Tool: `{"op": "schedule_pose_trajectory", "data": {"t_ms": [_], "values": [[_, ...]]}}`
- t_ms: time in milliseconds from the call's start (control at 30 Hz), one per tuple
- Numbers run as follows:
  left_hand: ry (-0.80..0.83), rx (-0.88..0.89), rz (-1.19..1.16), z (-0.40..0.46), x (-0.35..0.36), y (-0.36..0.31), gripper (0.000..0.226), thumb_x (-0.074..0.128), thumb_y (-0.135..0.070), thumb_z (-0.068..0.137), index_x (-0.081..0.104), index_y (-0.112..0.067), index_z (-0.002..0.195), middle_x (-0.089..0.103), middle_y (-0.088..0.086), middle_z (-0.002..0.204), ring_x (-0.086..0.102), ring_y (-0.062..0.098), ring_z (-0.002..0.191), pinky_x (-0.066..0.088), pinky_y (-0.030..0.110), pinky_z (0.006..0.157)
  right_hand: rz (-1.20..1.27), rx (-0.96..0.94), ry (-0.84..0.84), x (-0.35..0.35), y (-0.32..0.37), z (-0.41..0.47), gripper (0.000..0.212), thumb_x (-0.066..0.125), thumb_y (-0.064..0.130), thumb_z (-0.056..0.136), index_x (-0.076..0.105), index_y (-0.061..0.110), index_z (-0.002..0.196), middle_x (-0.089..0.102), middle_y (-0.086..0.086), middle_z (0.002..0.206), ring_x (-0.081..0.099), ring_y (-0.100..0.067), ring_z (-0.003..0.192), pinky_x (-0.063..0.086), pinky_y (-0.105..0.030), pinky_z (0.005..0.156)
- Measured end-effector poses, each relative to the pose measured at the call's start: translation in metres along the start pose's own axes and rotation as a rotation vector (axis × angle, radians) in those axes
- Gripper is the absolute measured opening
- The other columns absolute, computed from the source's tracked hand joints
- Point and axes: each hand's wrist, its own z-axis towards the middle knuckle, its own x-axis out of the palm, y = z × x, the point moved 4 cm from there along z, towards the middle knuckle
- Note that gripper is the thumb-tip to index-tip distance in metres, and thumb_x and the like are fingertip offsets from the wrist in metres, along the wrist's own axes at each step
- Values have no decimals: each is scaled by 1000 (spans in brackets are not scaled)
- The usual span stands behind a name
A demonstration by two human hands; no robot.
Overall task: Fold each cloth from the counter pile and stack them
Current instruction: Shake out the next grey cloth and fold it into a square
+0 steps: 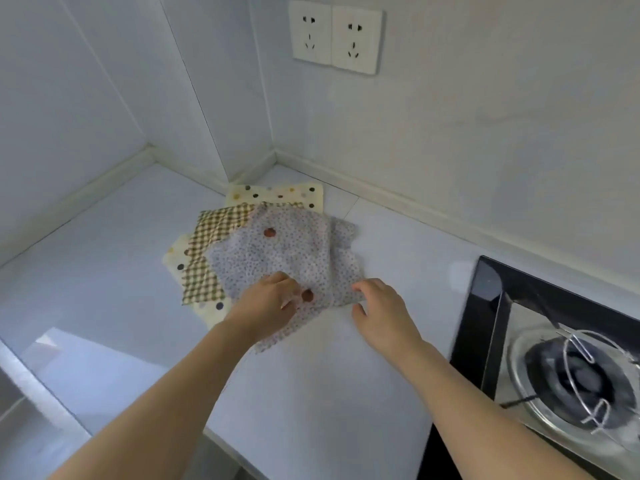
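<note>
**Both hands on the top cloth of the pile**

The lilac speckled cloth (277,251) lies crumpled on top of the pile on the white counter (104,265), in the corner below the wall sockets (336,38). Its near corner trails off the pile toward the counter's front edge.

The left hand (270,303) reaches in from the lower left, palm down, fingers curled and pinching the speckled cloth near its front edge, next to a reddish-brown spot on the fabric. The right hand (381,306) comes in from the lower right and meets the cloth's right front edge, thumb and forefinger closing on the fabric; the other fingers are bent loosely. Both forearms are bare and stretch forward over the counter.

Under the speckled cloth, on its left, a brown-and-cream checked cloth (207,251) sticks out. Beneath that lies a cream polka-dot cloth (277,194), showing behind the pile and again along its left front side.

Right of the pile, well apart from it, sits a black glass gas hob (491,306) with a steel burner ring and a wire pot support (588,375).
</note>
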Motion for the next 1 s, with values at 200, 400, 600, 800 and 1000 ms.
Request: {"op": "schedule_pose_trajectory", "data": {"t_ms": [200,400,600,800,1000], "values": [[-75,283,215,25,36,34,37,43,-42,79,62,-28,108,56,-7,113,51,19,98,49,33,79,-67,-19,-298,65,-27,23,23,68,18,75,66,23,98,58,6,108,54,-22,98,35,-31,82],[-274,402,277,28,38,32,40,30,-29,86,65,-16,97,65,0,95,57,24,84,52,38,66,-119,-99,-405,72,-36,29,4,59,19,91,62,21,91,55,5,101,47,-20,93,30,-32,79],[-471,280,151,11,10,16,21,41,-25,100,60,-17,97,62,-1,88,56,22,79,47,37,63,-5,-223,-598,51,-18,7,9,45,14,96,53,16,92,58,2,86,52,-24,83,37,-35,77],[-677,271,26,-76,-38,-25,19,44,-23,100,62,-17,105,65,3,87,58,26,79,50,38,68,190,-281,-632,12,21,-89,10,46,25,99,55,22,103,51,15,72,48,-2,66,35,-21,61],[-637,276,-153,-182,-63,-55,14,50,-25,97,63,-24,93,65,-7,82,57,13,75,46,26,63,-467,-345,-388,1,64,-213,22,46,35,98,58,23,113,55,11,90,57,-18,92,43,-30,76]]}}
